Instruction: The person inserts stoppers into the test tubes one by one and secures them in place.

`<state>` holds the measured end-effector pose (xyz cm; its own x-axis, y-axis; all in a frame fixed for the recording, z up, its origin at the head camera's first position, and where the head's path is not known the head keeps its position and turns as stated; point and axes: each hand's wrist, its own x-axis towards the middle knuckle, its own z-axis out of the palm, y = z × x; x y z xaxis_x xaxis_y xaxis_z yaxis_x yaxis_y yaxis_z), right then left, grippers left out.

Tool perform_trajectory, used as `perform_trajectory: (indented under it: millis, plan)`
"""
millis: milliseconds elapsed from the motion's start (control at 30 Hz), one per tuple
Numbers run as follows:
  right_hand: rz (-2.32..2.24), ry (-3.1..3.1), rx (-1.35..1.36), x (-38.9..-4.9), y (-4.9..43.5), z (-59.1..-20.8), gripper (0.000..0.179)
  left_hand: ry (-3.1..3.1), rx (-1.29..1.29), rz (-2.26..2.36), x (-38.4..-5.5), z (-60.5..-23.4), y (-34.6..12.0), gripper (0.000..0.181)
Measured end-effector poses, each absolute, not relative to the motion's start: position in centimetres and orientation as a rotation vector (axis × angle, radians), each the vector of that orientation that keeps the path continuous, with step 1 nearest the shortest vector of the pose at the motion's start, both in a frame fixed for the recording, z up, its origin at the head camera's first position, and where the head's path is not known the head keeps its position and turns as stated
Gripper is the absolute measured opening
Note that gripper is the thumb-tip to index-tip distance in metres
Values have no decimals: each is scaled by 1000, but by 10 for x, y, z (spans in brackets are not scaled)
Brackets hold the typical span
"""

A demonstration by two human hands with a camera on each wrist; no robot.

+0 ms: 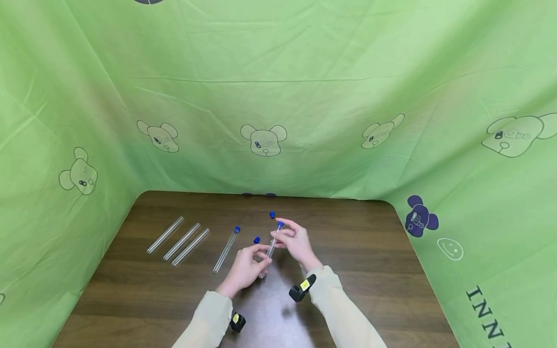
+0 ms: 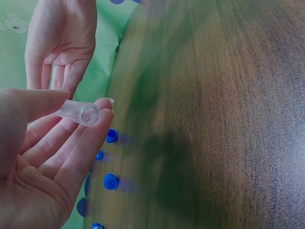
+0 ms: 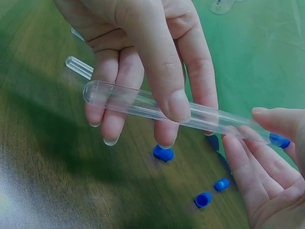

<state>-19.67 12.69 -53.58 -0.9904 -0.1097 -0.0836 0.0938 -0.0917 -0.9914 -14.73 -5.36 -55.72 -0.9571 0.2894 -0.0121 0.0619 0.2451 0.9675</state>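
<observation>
Presently gripping one blue-capped test tube (image 3: 214, 120) two-handed.
Pinching its near part with left hand (image 1: 245, 269), far part with right hand (image 1: 298, 242).

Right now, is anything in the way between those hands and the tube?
Nothing visible: the left hand pinches the clear tube, and the right hand holds its end with the blue cap. Loose caps lie on the table below.

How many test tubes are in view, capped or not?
5: three uncapped tubes at the left of the table, one capped tube lying to their right, and one held tube in the left hand and right hand. None appears hidden.
</observation>
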Motion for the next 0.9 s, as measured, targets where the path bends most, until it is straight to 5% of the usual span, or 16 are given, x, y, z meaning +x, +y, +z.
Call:
perform_trajectory:
  millis: [900]
  plan:
    - [-2145, 2162, 18, -200, 128, -540, 40, 2312, 303, 1833, -144, -556, -61, 36]
